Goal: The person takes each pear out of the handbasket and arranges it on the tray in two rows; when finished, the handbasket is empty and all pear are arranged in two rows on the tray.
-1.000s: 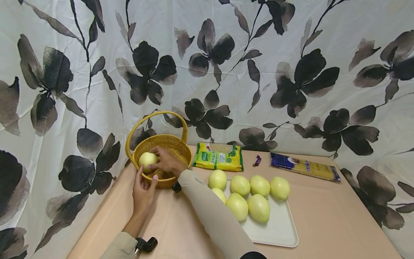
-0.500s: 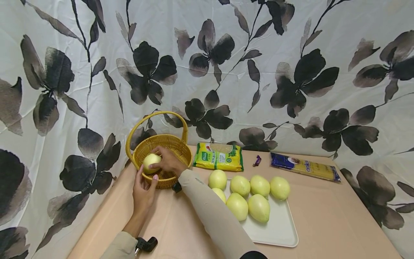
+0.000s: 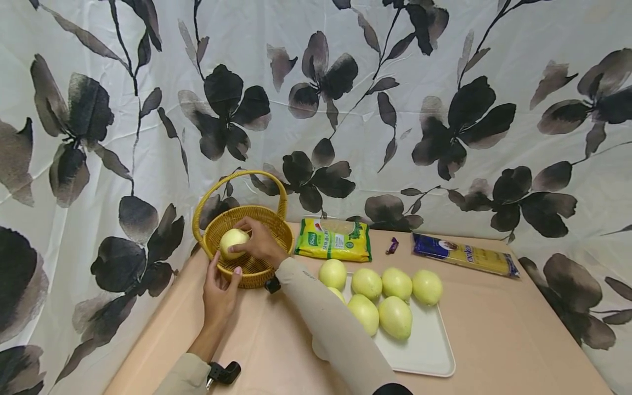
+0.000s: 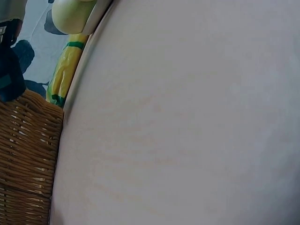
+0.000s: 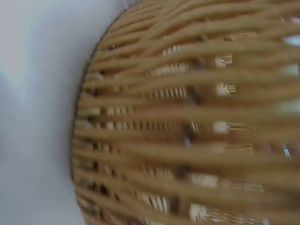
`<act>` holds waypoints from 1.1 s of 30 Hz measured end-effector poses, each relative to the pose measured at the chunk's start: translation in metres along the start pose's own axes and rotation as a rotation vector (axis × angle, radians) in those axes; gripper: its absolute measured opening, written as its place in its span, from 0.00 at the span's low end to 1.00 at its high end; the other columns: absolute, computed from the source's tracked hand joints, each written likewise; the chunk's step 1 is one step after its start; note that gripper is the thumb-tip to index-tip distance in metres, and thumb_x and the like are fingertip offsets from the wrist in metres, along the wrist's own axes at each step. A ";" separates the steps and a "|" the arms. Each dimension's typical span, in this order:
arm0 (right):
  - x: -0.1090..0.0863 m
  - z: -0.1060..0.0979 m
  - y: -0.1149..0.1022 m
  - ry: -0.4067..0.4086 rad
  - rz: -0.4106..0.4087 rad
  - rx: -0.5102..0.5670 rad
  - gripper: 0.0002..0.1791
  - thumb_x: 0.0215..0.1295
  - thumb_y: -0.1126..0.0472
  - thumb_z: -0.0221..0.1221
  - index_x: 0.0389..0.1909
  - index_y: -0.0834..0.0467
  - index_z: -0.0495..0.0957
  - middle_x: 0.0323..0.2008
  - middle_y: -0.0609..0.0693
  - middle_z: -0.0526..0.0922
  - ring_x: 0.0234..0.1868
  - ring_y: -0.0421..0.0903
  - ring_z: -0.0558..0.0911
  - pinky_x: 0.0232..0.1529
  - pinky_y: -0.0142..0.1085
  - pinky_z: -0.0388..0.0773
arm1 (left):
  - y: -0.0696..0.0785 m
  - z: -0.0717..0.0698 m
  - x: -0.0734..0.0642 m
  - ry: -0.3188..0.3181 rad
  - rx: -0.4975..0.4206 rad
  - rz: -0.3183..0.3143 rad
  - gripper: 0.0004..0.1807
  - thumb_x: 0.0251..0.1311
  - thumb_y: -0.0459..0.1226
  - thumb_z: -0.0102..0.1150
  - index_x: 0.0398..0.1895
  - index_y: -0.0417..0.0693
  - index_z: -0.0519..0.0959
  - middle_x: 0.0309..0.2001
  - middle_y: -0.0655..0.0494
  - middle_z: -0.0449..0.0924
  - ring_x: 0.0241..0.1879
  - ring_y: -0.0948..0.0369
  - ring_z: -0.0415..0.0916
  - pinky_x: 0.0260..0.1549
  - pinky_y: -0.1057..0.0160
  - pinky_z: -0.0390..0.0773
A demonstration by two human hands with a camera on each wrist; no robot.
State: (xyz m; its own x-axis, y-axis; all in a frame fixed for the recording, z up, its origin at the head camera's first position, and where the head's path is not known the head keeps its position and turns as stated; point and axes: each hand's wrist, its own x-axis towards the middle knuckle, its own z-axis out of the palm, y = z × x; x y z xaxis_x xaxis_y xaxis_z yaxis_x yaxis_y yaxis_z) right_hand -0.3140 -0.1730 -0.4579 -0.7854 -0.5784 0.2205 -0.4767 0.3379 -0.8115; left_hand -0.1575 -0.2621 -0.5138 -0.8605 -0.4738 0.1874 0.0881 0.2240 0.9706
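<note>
A yellow-brown wicker basket (image 3: 253,281) with a tall looped handle stands at the left of the table in the head view. My right hand (image 3: 260,241) reaches over its rim. Between thumb and fingers it holds a round, pale yellow-green fruit (image 3: 233,243) inside the basket's left side. My left hand (image 3: 220,293) rests against the basket's front left wall, its fingers and thumb spread along the curve. Woven basket wall (image 4: 28,159) fills the left edge of the left wrist view. Up close, the same wicker wall (image 5: 168,108) covers most of the right wrist view.
A white tray (image 3: 429,354) bears several similar fruits (image 3: 396,318), partly covered by my right sleeve (image 3: 336,323). Behind it lie a yellow-green packet (image 3: 333,240), a small purple-wrapped piece (image 3: 392,246) and a blue-yellow long packet (image 3: 464,255). Floral cloth (image 3: 385,126) hangs behind the table.
The fruit in my right hand has shifted a little to the right within the basket, dipping and then rising slightly. My left hand and the basket have stayed in place.
</note>
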 end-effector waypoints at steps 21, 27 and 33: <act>-0.034 -0.076 -0.037 0.015 -0.134 0.107 0.33 0.59 0.54 0.80 0.64 0.51 0.79 0.60 0.49 0.83 0.57 0.46 0.84 0.49 0.29 0.85 | 0.005 -0.001 0.003 -0.027 0.004 -0.022 0.44 0.78 0.46 0.59 0.88 0.66 0.47 0.87 0.53 0.45 0.85 0.47 0.50 0.81 0.42 0.60; -0.052 -0.096 -0.041 0.025 -0.164 0.108 0.34 0.58 0.53 0.80 0.64 0.50 0.79 0.60 0.47 0.83 0.56 0.44 0.84 0.51 0.33 0.87 | 0.004 -0.002 0.004 -0.020 0.011 -0.017 0.43 0.78 0.46 0.60 0.87 0.68 0.48 0.87 0.51 0.48 0.85 0.48 0.51 0.81 0.42 0.61; -0.077 -0.116 -0.045 0.012 -0.185 0.144 0.33 0.58 0.56 0.80 0.64 0.50 0.79 0.60 0.48 0.83 0.54 0.43 0.85 0.53 0.37 0.88 | 0.002 0.000 0.005 -0.025 -0.009 -0.014 0.43 0.78 0.45 0.60 0.87 0.69 0.48 0.86 0.48 0.51 0.84 0.47 0.53 0.80 0.42 0.61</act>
State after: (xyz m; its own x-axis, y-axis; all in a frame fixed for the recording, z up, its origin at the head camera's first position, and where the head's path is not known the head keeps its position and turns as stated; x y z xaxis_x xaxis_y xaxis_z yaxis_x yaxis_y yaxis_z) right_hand -0.2781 -0.0574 -0.3752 -0.6946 -0.6118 0.3783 -0.5524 0.1168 -0.8253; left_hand -0.1612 -0.2642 -0.5105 -0.8738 -0.4558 0.1697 0.0799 0.2098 0.9745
